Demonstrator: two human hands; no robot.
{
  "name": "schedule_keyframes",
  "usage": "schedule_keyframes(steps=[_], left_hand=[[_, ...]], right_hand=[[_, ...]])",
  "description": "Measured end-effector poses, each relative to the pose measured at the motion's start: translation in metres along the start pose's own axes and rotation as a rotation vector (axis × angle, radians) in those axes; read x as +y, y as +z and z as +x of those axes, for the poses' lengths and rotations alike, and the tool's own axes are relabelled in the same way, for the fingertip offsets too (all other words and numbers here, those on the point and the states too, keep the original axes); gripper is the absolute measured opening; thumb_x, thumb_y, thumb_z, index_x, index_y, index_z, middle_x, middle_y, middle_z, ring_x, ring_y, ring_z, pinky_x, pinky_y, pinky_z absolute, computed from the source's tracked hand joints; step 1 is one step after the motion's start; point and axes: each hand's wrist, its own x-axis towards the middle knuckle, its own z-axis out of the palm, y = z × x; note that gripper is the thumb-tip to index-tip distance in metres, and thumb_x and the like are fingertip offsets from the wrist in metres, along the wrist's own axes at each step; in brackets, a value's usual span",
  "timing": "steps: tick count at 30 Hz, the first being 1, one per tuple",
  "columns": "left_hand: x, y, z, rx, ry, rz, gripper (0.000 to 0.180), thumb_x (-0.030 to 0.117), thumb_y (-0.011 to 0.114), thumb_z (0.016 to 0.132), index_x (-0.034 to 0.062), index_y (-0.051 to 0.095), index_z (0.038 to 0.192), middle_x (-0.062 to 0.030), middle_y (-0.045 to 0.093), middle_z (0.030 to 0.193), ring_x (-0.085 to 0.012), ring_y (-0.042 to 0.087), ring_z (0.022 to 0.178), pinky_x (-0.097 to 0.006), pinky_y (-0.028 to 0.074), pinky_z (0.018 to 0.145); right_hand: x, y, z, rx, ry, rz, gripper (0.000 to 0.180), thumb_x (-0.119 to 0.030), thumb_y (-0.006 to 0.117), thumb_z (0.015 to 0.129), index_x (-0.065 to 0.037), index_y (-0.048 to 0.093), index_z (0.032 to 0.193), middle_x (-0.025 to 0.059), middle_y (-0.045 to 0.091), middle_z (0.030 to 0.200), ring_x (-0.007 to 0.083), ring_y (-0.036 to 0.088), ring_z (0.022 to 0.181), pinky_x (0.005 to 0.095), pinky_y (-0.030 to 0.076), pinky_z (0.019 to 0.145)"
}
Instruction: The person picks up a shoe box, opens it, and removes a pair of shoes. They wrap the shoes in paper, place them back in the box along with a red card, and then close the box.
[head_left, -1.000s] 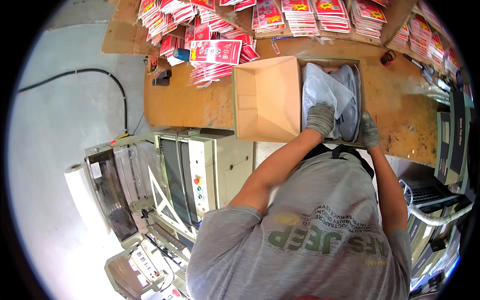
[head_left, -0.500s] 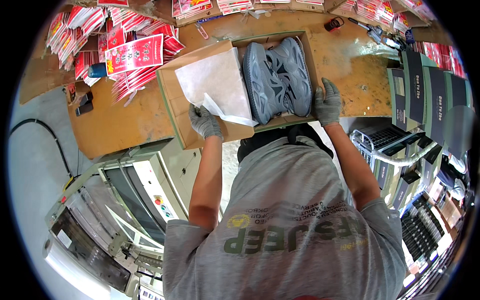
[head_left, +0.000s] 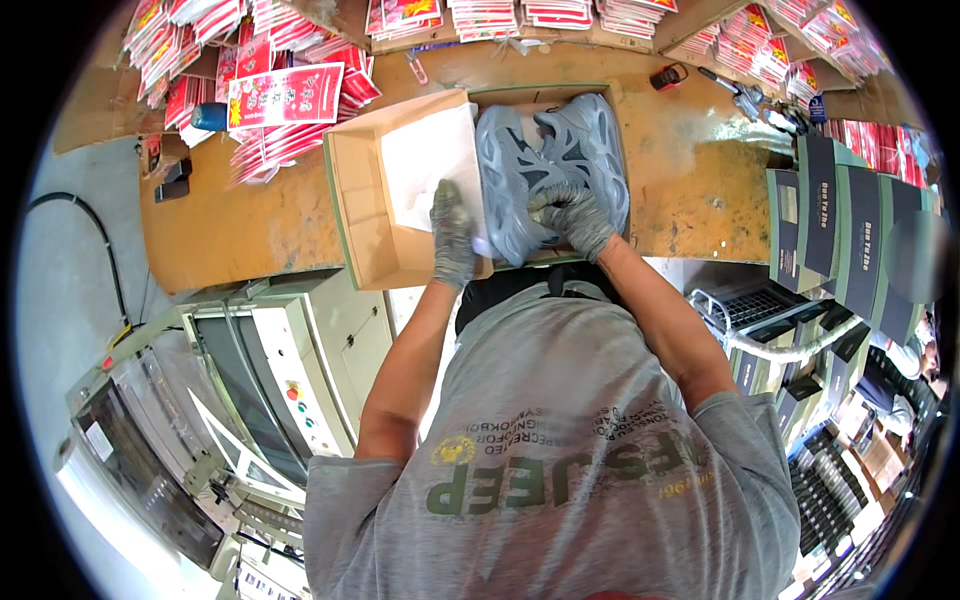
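Grey shoes (head_left: 555, 168) in open box (head_left: 360, 185)

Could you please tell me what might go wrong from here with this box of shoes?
The white paper might crease under the left hand, which lies over it. The right hand, on the grey shoes, might rub them together, as they sit close. The open lid appears to overhang the near edge of the table, so a push there might tip it.

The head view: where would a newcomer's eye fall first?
Probably the gray shoes, side by side in the open box at upper centre, under the gloved right hand. The left hand is by the white paper, left of them. Bright red packets stand out, stacked along the far side of the table.
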Motion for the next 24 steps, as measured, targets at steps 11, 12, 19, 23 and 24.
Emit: schedule_keyframes(steps=[11,12,19,23,24], left_hand=[[0.013,0.011,-0.003,0.042,-0.142,0.374,0.122,0.048,0.083,0.076,-0.0086,0.014,0.16,-0.0276,0.016,0.167,-0.04,0.013,0.156,-0.042,0.011,0.127],[0.021,0.015,-0.002,0.036,-0.148,0.412,0.122,0.047,0.083,0.076,-0.0082,0.014,0.16,-0.0278,0.015,0.167,-0.0405,0.013,0.156,-0.042,0.011,0.127],[0.027,0.022,0.002,0.072,-0.057,0.609,0.121,0.034,0.079,0.072,-0.0015,0.007,0.163,-0.0285,0.013,0.167,-0.0411,0.013,0.156,-0.049,0.014,0.125],[0.036,0.027,0.006,0.034,-0.09,0.63,0.122,0.034,0.079,0.072,0.0002,0.006,0.163,-0.0281,0.015,0.166,-0.0422,0.015,0.155,-0.05,0.015,0.125],[0.028,0.023,-0.003,0.049,-0.121,0.634,0.122,0.034,0.079,0.072,0.0006,0.006,0.163,-0.0281,0.015,0.166,-0.0425,0.015,0.155,-0.05,0.015,0.125]], right_hand=[[-0.113,-0.096,-0.105,0.402,-0.56,-1.171,0.022,-0.003,0.066,0.071,-0.016,0.076,0.085,0.0091,0.07,0.091,0.0329,0.068,0.084,0.0431,0.055,0.073],[-0.104,-0.112,-0.103,0.447,-0.561,-1.231,0.02,-0.003,0.066,0.071,-0.016,0.075,0.085,0.0089,0.07,0.094,0.0324,0.068,0.085,0.0428,0.055,0.074],[0.016,-0.2,-0.066,0.227,-0.22,-1.48,0.024,-0.021,0.06,0.09,-0.011,0.075,0.105,0.0167,0.074,0.098,0.0377,0.071,0.091,0.0495,0.055,0.081],[0.043,-0.203,-0.039,0.203,-0.194,-1.689,0.028,-0.02,0.056,0.094,-0.007,0.074,0.109,0.0216,0.074,0.095,0.038,0.073,0.091,0.053,0.055,0.079],[0.007,-0.169,-0.037,0.33,-0.371,-1.718,0.027,-0.018,0.056,0.093,-0.007,0.074,0.11,0.0222,0.075,0.093,0.0383,0.074,0.09,0.0544,0.055,0.077]])
